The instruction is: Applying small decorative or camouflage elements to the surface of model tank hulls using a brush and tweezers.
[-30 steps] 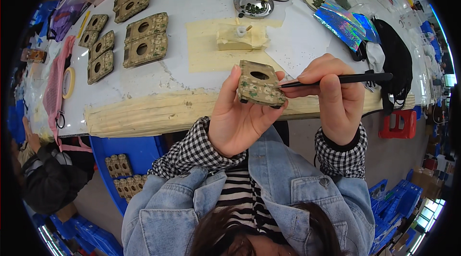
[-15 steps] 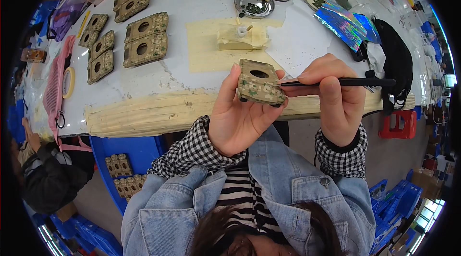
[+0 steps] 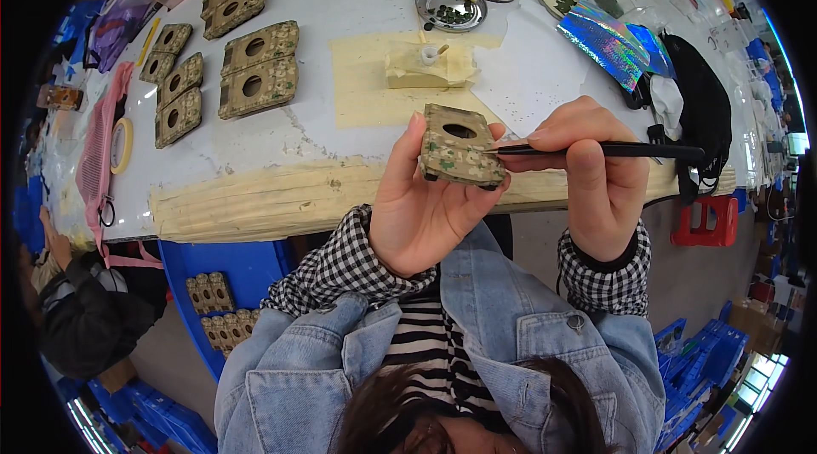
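Observation:
In my left hand (image 3: 425, 216) is a camouflage-patterned rectangular piece (image 3: 453, 161) with an oval hole, gripped by its sides and tilted toward me. My right hand (image 3: 596, 156) pinches black tweezers (image 3: 630, 148). Their fine tip meets the patterned face just below the hole, near its right side; whether anything sits in the tip is too small to tell. Beyond the piece stands a block wrapped in cream tape (image 3: 417, 75), carrying a small white cup (image 3: 429, 54) with a thin stick in it. Behind that, a round dish (image 3: 451, 18) contains small dark green bits.
Several similar camouflage pieces (image 3: 259, 71) lie at the left of the table, and more rest in a blue bin (image 3: 183, 262) below. Holographic pouch (image 3: 600, 45) and black cloth (image 3: 702, 105) lie at right. Tape pads the table's front edge (image 3: 272, 203). Another person (image 3: 94, 309) sits at far left.
Hardly anything differs. The rear end of the tweezers has dipped very slightly, while the tip stays at the same spot on the camouflage piece.

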`<action>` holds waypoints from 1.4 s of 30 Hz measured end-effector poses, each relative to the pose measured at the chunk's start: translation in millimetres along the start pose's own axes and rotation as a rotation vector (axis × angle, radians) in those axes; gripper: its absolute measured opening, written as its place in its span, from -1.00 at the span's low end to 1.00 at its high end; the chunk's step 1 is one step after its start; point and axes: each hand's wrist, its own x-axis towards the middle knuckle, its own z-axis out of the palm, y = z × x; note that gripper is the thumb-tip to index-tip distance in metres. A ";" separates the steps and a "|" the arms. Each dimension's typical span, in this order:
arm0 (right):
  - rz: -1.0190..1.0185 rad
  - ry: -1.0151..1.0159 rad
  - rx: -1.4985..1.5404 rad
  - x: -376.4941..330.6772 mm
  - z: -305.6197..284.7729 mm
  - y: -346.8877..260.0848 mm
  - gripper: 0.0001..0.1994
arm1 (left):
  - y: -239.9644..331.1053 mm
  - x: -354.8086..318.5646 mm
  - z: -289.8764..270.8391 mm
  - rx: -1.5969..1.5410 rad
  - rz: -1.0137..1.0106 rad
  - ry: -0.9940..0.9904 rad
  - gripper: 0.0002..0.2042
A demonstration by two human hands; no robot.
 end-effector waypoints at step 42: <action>0.062 0.027 0.131 0.4 6.2 -0.1 -0.75 | -0.1 0.0 -1.7 0.021 0.020 0.023 -0.43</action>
